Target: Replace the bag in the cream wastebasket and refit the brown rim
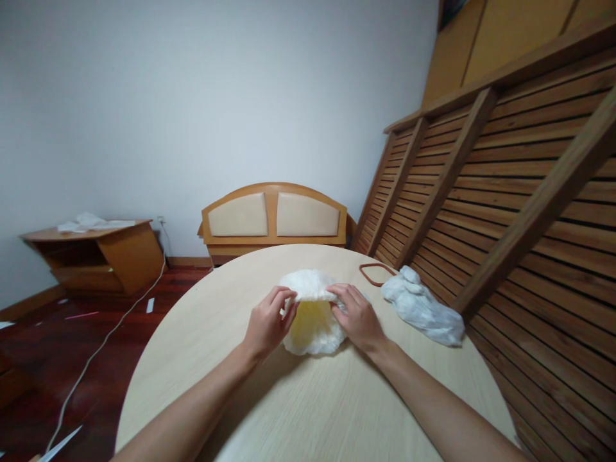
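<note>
A white, fluffy pouch-like item (312, 282) with a pale yellow inside stands on the round table, its wide opening facing me. My left hand (272, 321) pinches the upper rim on the left between thumb and fingers. On the right, my right hand (359, 317) grips the same rim, thumb under the edge and fingers over it. Between the two hands the rim is stretched fairly straight. The lower edge of the opening rests on the tabletop. What exactly the item is, I cannot tell.
The pale round table (192, 359) carries a brown rounded frame (362, 274) and a crumpled white plastic bag (423, 308) at the right. Slatted wooden panels (462, 212) lean close on that side. A headboard (274, 215) stands behind; a cable (103, 343) crosses the floor left.
</note>
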`<state>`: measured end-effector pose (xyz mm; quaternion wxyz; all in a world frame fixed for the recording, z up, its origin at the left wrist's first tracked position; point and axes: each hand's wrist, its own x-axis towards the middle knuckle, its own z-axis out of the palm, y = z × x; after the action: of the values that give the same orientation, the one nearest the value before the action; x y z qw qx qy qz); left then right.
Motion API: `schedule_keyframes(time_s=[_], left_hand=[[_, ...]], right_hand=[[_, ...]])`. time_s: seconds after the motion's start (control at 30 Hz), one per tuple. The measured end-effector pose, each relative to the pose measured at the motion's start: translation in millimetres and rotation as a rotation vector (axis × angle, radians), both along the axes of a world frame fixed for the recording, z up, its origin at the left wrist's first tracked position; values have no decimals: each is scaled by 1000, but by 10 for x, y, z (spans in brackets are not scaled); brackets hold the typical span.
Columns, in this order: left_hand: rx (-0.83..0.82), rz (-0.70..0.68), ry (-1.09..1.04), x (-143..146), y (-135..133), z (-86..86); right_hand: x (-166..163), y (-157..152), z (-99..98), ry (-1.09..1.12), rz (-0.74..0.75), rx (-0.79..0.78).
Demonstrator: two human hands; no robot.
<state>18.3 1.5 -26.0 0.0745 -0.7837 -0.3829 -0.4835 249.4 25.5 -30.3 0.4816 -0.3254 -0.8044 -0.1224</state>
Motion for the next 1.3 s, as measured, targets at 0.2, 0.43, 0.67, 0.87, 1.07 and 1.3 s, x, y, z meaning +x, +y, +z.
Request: schedule_keyframes(time_s=[0.2,0.43,0.67,0.87,1.07,1.3], left_hand=[[108,109,148,4,-18,-16],[84,13,203,-3,20,-16],[25,61,136,-15,3,-33],[0,82,123,-20,-34,2],[-44,132,144,-53,-18,-6],[76,89,190,22,-59,3]], right_hand=[[-30,-41,-1,-31,110,22],[-7,-75,19,-6,96,-167],[33,-120,66,-78,62,-299],[31,-133,71,-111,28,-300],[63,-93,12,-81,-31,-326],[56,-94,54,8,43,-232]])
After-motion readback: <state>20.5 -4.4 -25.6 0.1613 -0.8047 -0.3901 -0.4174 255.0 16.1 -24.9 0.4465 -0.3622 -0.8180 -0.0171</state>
